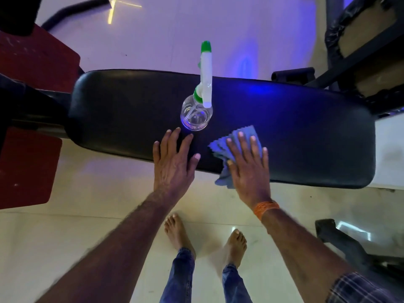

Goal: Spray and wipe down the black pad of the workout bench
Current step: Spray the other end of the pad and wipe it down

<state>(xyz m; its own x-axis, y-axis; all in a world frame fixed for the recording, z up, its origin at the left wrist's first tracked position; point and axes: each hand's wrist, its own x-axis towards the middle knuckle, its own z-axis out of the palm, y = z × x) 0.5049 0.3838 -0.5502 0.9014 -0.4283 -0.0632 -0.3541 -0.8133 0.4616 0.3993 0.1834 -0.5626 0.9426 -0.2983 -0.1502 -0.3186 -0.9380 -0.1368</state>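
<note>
barefoot, blue jeans (183, 278), orange thread band (266, 208) on r wrist, plaid sleeve (358, 288).

Overall light: dim room, cool violet-blue cast over the far floor (175, 29), warmer cream tone on the near floor.
Glare: a blue sheen runs across the black pad (273, 92); a yellow streak of reflected light crosses the tiles at top (thin, cross-shaped).
Reflections: a pale glint lies on the tile at lower right.
Shadows: soft and weak.
Blur: the edges are smeared, most at the top left corner.
Distortion: wide-angle bowing bends the pad's long edges.
Focus: the spray bottle (196, 114) reads sharp.
</note>
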